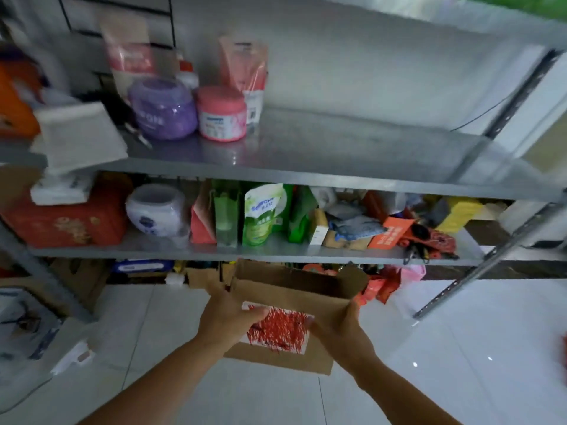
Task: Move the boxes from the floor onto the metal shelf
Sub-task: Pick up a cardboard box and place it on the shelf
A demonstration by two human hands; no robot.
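Closest to me, both arms reach forward and I've got a cardboard box (285,314) lifted clear of the white tiled floor (445,348), in front of the metal shelf (306,176). My left hand (228,317) wraps the box's left end, fingers curled onto the near face and over the edge of a white label scribbled in red (279,331). My right hand (340,325) clamps the right end, thumb up along the corner. The box's top flaps stand open, its far rim level with the lowest visible shelf board. Just beyond it, that board is crowded: a red box (67,222) at the left edge, a white jar (156,211), a green pouch (262,214) near the middle. Farther up, the next board carries a purple tub (162,108) and a pink tub (221,113) toward its left, while its right half lies bare.
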